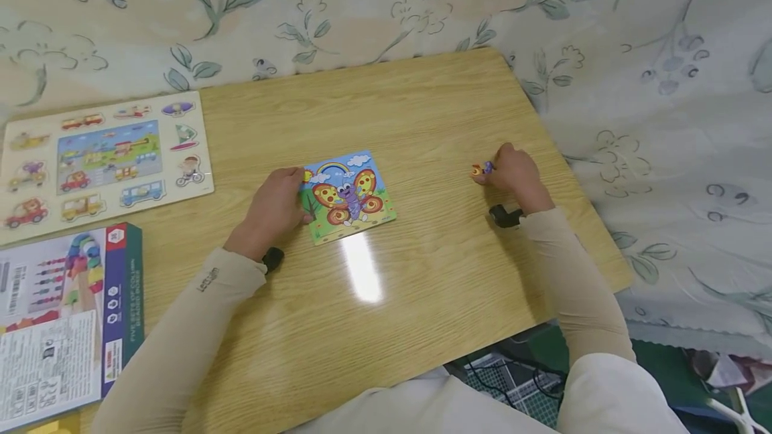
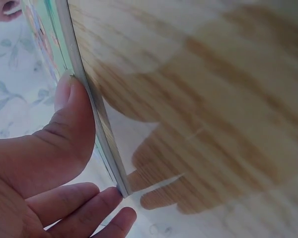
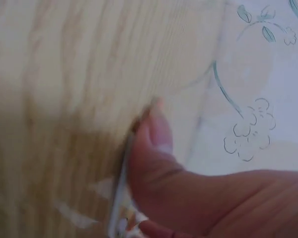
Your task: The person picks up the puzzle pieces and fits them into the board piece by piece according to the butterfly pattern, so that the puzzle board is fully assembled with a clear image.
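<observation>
A square butterfly picture puzzle lies on the table in front of the person. At its left side, the left hand grips the edge between thumb and fingers; the left wrist view shows the thumb against the board's thin side. Farther right, the right hand pinches a small, flat, colourful piece just above or on the table; I cannot tell whether it touches. In the right wrist view the piece appears edge-on beside the thumb, and most of it is hidden.
A vehicle puzzle board lies at the back left. Nearer on the left is a boxed bead set. A flower-patterned curtain borders the wooden table at the back and right. Cables hang below the front edge.
</observation>
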A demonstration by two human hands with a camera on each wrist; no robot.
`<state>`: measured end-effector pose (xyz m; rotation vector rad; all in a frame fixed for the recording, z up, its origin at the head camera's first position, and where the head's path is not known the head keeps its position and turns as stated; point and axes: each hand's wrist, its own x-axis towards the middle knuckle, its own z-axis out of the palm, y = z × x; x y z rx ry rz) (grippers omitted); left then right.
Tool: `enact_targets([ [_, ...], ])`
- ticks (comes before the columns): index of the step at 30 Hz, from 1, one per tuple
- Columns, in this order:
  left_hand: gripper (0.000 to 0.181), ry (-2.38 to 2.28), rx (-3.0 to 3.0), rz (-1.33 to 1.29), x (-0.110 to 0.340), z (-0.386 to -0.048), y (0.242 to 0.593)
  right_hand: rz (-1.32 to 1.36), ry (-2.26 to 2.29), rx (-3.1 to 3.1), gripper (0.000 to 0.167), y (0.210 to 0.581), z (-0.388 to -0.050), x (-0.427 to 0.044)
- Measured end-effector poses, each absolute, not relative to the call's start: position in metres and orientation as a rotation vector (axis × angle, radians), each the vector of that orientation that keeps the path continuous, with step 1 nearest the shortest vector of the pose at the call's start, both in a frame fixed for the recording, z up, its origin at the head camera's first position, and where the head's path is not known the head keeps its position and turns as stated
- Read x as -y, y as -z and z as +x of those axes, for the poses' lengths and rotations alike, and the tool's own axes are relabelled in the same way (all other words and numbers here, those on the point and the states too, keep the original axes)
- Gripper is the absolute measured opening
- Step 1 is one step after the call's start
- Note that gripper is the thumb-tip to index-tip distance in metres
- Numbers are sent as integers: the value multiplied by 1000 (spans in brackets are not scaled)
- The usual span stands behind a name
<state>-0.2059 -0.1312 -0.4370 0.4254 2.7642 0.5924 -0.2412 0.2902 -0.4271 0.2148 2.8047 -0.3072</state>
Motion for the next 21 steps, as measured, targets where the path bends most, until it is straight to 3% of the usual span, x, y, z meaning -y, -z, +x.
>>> enact_targets([
  [14,86,-577,-2753,428,133,-208,440,218,415,-2898,44,428,-237,-285],
  [21,87,-589,-2755,427,132,-208,439,-104,891,-2860,24,412,-223,-218],
])
